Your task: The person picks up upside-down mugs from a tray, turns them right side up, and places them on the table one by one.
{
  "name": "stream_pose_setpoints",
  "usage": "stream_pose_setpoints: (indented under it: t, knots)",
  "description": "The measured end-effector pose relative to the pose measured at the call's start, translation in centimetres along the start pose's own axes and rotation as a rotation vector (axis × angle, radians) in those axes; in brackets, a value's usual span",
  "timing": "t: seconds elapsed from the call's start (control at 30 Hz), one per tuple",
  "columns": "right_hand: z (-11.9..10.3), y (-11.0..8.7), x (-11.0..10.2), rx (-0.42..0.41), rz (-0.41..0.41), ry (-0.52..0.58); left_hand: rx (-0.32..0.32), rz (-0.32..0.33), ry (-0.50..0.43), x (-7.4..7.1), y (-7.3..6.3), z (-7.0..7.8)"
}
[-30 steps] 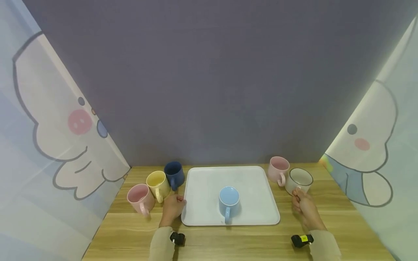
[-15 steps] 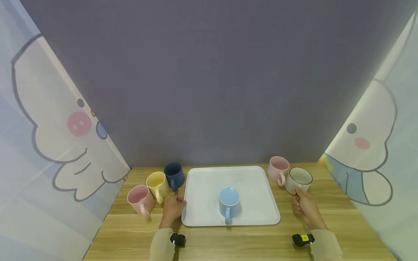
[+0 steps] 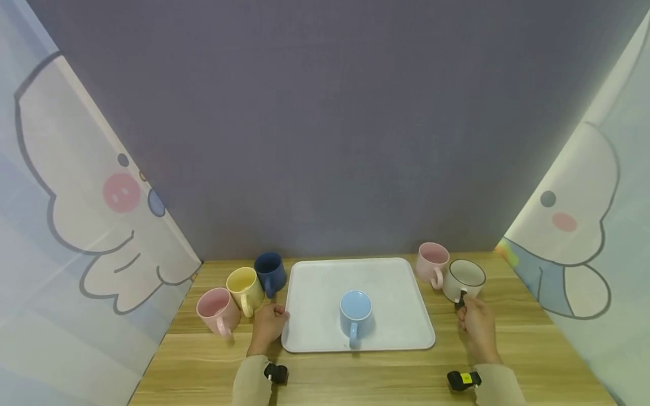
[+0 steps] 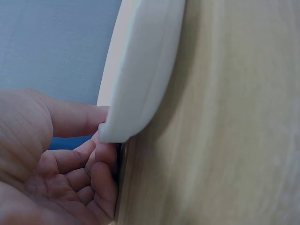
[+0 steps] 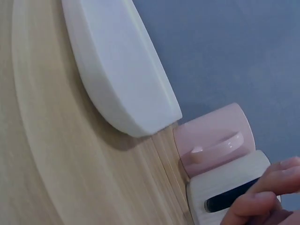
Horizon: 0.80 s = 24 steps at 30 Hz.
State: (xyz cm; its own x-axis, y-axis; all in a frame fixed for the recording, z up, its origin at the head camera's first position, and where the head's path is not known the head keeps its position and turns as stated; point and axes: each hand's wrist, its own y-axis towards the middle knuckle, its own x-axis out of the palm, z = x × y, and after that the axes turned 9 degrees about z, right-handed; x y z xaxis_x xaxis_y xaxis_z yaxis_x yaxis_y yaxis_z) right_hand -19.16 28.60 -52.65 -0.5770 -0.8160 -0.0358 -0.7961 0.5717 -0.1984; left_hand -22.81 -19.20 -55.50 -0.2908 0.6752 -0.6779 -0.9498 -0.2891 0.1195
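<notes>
My left hand (image 3: 269,323) pinches the left edge of the white tray (image 3: 325,282); in the left wrist view the thumb (image 4: 82,117) lies on the rim, with curled fingers below. A light blue mug (image 3: 355,314) stands upright on the tray, handle toward me. On the right, a white mug (image 3: 459,287) with a dark rim and black handle (image 5: 229,197) stands on the table. My right hand (image 3: 478,327) is just in front of that handle, fingers loosely bent; whether they still touch it is hard to tell. A pink mug (image 3: 431,265) stands beside the white one.
Left of the tray stand a dark blue mug (image 3: 271,270), a yellow mug (image 3: 245,287) and another pink mug (image 3: 218,309). The wooden table (image 3: 370,380) ends at a grey backdrop (image 3: 325,141), with printed curtains (image 3: 574,270) at both sides.
My right hand has slid slightly back and right from the white mug's handle, which now shows. The left hand and the mugs stay where they were.
</notes>
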Motion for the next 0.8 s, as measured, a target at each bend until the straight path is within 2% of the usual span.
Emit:
stream_pose_setpoints:
  t: [0.2, 0.33, 0.6, 0.7, 0.8]
  knots:
    - [-0.3, -0.7, 0.8, -0.010, 0.110, 0.055, -0.004, -0.003, -0.010, 0.2, 0.0, 0.0]
    - [-0.4, -1.2, 1.4, -0.031, 0.132, 0.038, 0.001, 0.002, -0.008, 0.2, -0.1, 0.0]
    - [-0.3, -2.3, 3.0, -0.135, 0.008, -0.171, 0.002, -0.008, 0.001, 0.0, 0.0, 0.1]
    - [0.0, -2.5, 3.5, -0.134, -0.040, -0.198, 0.000, -0.006, -0.001, -0.1, -0.1, 0.2]
    - [0.5, -2.5, 4.1, -0.091, -0.076, -0.151, -0.003, 0.000, 0.000, -0.1, -0.1, 0.3]
